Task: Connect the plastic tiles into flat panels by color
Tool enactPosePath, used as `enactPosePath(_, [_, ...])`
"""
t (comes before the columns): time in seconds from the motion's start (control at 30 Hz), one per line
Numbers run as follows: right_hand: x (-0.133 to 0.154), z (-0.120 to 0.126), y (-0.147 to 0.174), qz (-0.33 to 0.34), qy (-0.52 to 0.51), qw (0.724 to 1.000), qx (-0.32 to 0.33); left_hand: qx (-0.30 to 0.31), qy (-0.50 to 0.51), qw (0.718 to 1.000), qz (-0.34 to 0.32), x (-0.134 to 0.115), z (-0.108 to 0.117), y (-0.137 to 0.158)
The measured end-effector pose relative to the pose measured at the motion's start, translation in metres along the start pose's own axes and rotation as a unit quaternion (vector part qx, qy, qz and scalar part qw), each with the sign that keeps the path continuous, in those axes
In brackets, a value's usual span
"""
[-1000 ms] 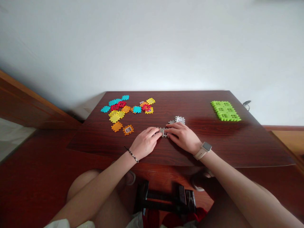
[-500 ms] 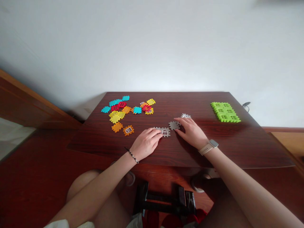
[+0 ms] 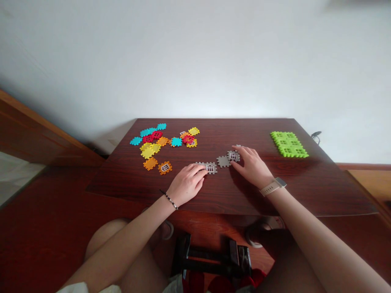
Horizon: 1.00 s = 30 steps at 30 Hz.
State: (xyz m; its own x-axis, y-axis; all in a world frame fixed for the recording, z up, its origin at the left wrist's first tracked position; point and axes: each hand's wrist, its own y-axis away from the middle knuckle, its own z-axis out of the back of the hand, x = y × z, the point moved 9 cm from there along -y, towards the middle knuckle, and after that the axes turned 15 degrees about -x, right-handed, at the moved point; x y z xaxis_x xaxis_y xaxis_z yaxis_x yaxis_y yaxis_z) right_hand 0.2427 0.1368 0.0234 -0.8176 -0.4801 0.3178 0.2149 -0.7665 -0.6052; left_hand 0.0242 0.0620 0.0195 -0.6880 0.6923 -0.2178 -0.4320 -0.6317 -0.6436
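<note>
My left hand (image 3: 187,184) lies low over the table, fingers curled together on a joined strip of grey tiles with a white-framed window tile (image 3: 211,168) at its right end. The fingers hide part of that strip. To its right is a plain grey tile (image 3: 223,161) with toothed edges. My right hand (image 3: 252,165) has its thumb and index finger at the near and far edges of another grey window tile (image 3: 233,156), which borders or overlaps the plain one. A bit of a further grey piece shows behind the index finger.
At the left of the dark wooden table (image 3: 232,129) lie loose blue, red, yellow and orange tiles, including an orange window tile (image 3: 165,167). A green block of joined window tiles (image 3: 288,144) lies at the right. A white wall stands behind the table.
My right hand has shifted slightly right, and a grey window tile now shows between its thumb and index finger. The left hand and its grey strip have moved slightly left.
</note>
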Motion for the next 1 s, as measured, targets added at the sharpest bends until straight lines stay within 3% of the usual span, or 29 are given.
enactPosePath(0.1, [-0.012,0.001,-0.002,-0.019,0.010,1.000,-0.021,0.000,0.000,1.000,0.001,0.000,0.000,0.000])
enactPosePath(0.27, [-0.032,-0.005,-0.002,-0.051,0.023,0.998,-0.002,0.003,-0.001,1.000,0.001,0.000,0.000,0.000])
enactPosePath(0.7, [-0.055,-0.007,-0.001,-0.055,0.055,0.997,-0.007,-0.001,0.002,1.000,0.002,0.000,0.001,0.000])
enactPosePath(1.0, [-0.041,0.009,-0.006,-0.074,0.028,0.997,-0.021,-0.003,-0.002,1.000,0.007,0.002,0.001,0.000])
